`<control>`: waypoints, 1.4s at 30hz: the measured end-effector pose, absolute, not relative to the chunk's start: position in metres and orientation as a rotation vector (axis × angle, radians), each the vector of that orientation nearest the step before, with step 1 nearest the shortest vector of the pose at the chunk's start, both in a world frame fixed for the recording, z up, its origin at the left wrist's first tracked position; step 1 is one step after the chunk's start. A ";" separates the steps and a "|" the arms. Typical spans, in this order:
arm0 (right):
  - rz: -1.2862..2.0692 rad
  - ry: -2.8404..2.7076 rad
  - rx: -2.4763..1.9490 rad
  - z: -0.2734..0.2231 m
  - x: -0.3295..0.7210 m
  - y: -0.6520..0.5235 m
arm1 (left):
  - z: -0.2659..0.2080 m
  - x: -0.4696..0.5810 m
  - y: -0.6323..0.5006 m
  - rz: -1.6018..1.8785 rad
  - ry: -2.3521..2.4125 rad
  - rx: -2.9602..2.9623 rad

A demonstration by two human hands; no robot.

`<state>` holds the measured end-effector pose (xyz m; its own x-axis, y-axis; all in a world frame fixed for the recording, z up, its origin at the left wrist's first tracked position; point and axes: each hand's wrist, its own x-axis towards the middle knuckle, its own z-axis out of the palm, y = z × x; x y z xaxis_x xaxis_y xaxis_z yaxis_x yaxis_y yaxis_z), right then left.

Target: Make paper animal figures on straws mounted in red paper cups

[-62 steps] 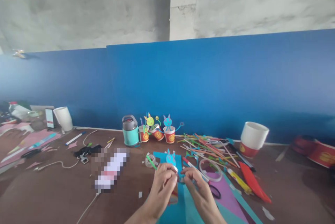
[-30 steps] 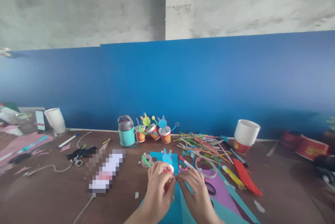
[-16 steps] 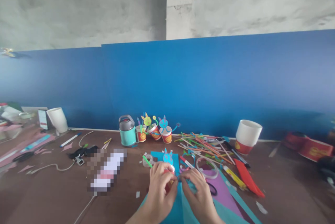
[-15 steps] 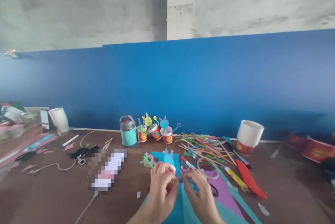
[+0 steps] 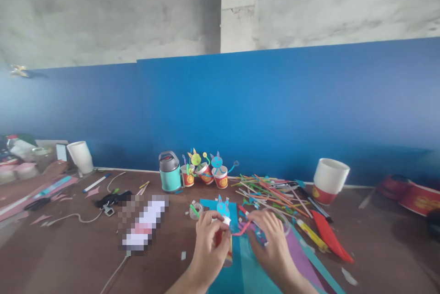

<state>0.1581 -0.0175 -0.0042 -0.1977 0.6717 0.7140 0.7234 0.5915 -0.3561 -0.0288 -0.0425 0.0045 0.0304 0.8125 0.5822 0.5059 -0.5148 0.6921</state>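
My left hand [image 5: 210, 241] is closed round a small red paper cup [image 5: 227, 257]. A blue cat-head cutout [image 5: 223, 208] stands up at the cup's rim. From the cup's right side a bent pinkish-red straw [image 5: 240, 231] sticks out toward my right hand [image 5: 270, 241]. That hand is at the straw's outer end, with thumb and forefinger apart. Under both hands lie blue paper sheets [image 5: 237, 275]. A roll of clear tape [image 5: 196, 210] with a green straw piece is just beyond my left hand.
Behind stand several decorated cups [image 5: 220, 179] and a turquoise flask [image 5: 170, 179]. Loose straws [image 5: 271, 191], a yellow tube [image 5: 311, 234], a red pointed item [image 5: 332, 239] and stacked white cups [image 5: 328, 179] are at right. A blurred-out device [image 5: 146, 225] with a cable lies left.
My right hand has moved away to the right and its fingers have parted. The red straw beside the cup now shows. My left hand keeps its hold on the cup.
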 end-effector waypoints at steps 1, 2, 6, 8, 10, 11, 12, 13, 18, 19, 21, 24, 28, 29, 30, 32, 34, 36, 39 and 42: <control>-0.077 -2.005 -1.031 0.000 0.153 -0.024 | 0.004 -0.028 -0.043 1.466 1.358 2.016; -0.085 -2.057 -0.969 0.003 0.147 -0.030 | 0.004 -0.027 -0.043 1.452 1.366 2.018; -0.157 -2.009 -0.885 0.007 0.135 -0.041 | 0.006 -0.024 -0.046 1.380 1.379 2.046; -0.124 -1.979 -0.911 0.003 0.136 -0.037 | 0.007 -0.024 -0.047 1.352 1.371 2.071; -0.006 -1.913 -1.017 -0.003 0.142 -0.028 | 0.008 -0.024 -0.047 1.314 1.360 2.106; 0.076 -1.849 -1.099 -0.006 0.147 -0.022 | 0.009 -0.024 -0.047 1.288 1.358 2.128; 0.165 -1.755 -1.195 -0.010 0.152 -0.016 | 0.010 -0.024 -0.048 1.258 1.358 2.157; 0.260 -1.666 -1.293 -0.014 0.157 -0.010 | 0.011 -0.024 -0.048 1.229 1.360 2.192; 0.443 -1.600 -1.582 -0.033 0.174 0.009 | 0.013 -0.025 -0.051 1.191 1.417 2.333; 0.415 -1.627 -1.579 -0.035 0.174 0.010 | 0.013 -0.026 -0.051 1.206 1.438 2.341; 0.363 -1.659 -1.552 -0.037 0.171 0.010 | 0.012 -0.026 -0.050 1.242 1.486 2.343; 0.462 -1.591 -1.489 -0.038 0.159 0.012 | 0.011 -0.026 -0.049 1.264 1.541 2.342; 0.819 -1.354 -1.267 -0.036 0.143 0.023 | 0.009 -0.027 -0.047 1.240 1.561 2.338; 0.898 -1.301 -1.202 -0.034 0.140 0.027 | 0.008 -0.028 -0.046 1.228 1.563 2.336; 0.967 -1.259 -1.142 -0.032 0.138 0.030 | 0.007 -0.028 -0.045 1.216 1.565 2.334; 1.068 -1.226 -1.045 -0.026 0.134 0.035 | 0.005 -0.030 -0.043 1.190 1.574 2.331; 1.138 -1.261 -0.986 -0.019 0.131 0.037 | 0.003 -0.032 -0.040 1.191 1.576 2.317; 1.192 -1.334 -0.945 -0.013 0.128 0.036 | 0.002 -0.033 -0.037 1.228 1.561 2.296; 1.261 -1.423 -0.887 -0.009 0.126 0.033 | 0.000 -0.033 -0.032 1.284 1.535 2.274; 1.352 -1.466 -0.816 -0.006 0.127 0.031 | -0.002 -0.029 -0.027 1.265 1.523 2.261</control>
